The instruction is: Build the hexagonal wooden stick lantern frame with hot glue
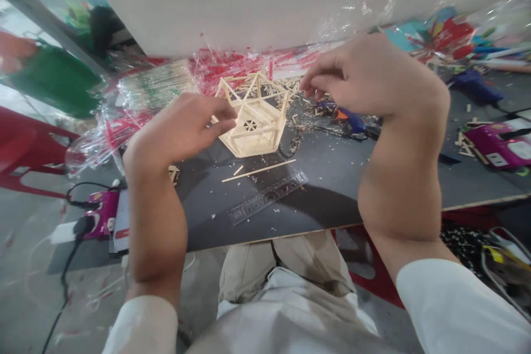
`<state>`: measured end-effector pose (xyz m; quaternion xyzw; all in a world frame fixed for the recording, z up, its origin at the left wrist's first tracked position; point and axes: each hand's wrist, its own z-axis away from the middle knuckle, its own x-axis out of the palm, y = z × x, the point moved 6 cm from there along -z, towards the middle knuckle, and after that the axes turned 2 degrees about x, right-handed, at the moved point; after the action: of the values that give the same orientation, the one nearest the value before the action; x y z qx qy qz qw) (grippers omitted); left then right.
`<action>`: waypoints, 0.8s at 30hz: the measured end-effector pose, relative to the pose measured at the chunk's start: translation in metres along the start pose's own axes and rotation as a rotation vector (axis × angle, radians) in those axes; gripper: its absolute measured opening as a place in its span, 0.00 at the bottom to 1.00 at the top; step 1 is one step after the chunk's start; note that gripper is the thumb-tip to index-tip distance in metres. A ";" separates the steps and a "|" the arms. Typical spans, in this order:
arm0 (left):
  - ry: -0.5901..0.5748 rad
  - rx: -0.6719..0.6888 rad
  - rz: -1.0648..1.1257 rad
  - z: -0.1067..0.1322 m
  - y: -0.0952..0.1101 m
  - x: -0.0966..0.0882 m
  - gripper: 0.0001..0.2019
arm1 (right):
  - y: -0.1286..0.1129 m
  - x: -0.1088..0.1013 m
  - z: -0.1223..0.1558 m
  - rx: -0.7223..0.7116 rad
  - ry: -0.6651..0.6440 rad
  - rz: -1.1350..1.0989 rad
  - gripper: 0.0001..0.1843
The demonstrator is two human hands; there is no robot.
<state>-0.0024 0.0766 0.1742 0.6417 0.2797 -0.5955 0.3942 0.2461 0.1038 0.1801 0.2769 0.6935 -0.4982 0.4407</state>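
Observation:
A small hexagonal frame model built of pale wooden sticks (255,119) stands on a dark board (332,188). My left hand (182,127) rests against the model's left side, fingers curled and touching its frame. My right hand (365,80) hovers to the right of the model and above it, fingertips pinched together; what they pinch is too small to make out. A long loose stick (259,170) and a clear ruler (267,197) lie on the board in front of the model.
A blue and orange glue gun (348,119) lies behind my right hand. Clear wrap with red and pale sticks (157,88) is heaped at the back left. A purple device (495,146) sits at the right, another (99,213) at the left with cables.

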 end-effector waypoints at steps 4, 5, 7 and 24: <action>0.012 0.009 0.044 -0.003 0.002 0.002 0.22 | 0.011 0.011 -0.007 -0.018 -0.087 0.005 0.10; 0.003 0.014 0.045 -0.005 0.003 0.005 0.22 | 0.013 0.016 -0.009 -0.009 -0.109 0.036 0.10; -0.016 0.023 0.032 -0.010 0.002 0.012 0.22 | 0.018 0.026 -0.016 0.032 -0.138 0.102 0.15; -0.192 -0.130 -0.021 -0.015 -0.012 0.035 0.36 | 0.022 0.072 -0.051 0.045 -0.021 -0.084 0.27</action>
<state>0.0008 0.0914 0.1369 0.5520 0.2854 -0.6388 0.4536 0.2141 0.1551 0.1126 0.2520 0.6883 -0.5349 0.4203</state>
